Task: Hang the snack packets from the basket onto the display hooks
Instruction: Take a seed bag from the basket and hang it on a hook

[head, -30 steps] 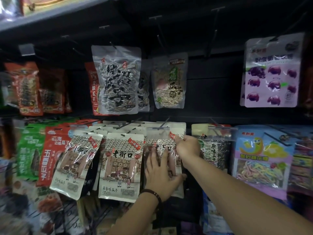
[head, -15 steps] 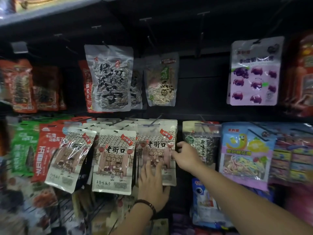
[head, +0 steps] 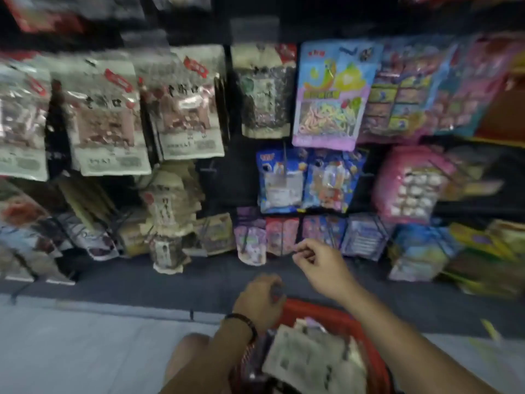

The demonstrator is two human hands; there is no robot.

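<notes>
The red basket (head: 318,307) sits low in the frame, under my forearms, with pale snack packets (head: 309,362) lying in it. My left hand (head: 260,300) hovers over the basket's far rim with its fingers curled; blur hides whether it holds anything. My right hand (head: 321,268) is just above and to the right, loosely curled, with nothing visible in it. Matching beige packets (head: 187,106) hang in a row on the display hooks at the upper left, well above both hands.
The dark hook wall is packed with other snacks: a black-and-beige packet (head: 262,89), a colourful candy bag (head: 329,95), blue bags (head: 281,180) and a pink bag (head: 409,183). Lower racks hold more packets. A pale floor (head: 85,351) lies at the lower left.
My view has swung down from the hooks to the basket. Both hands have left the hanging beige packet and dropped to just above the basket.
</notes>
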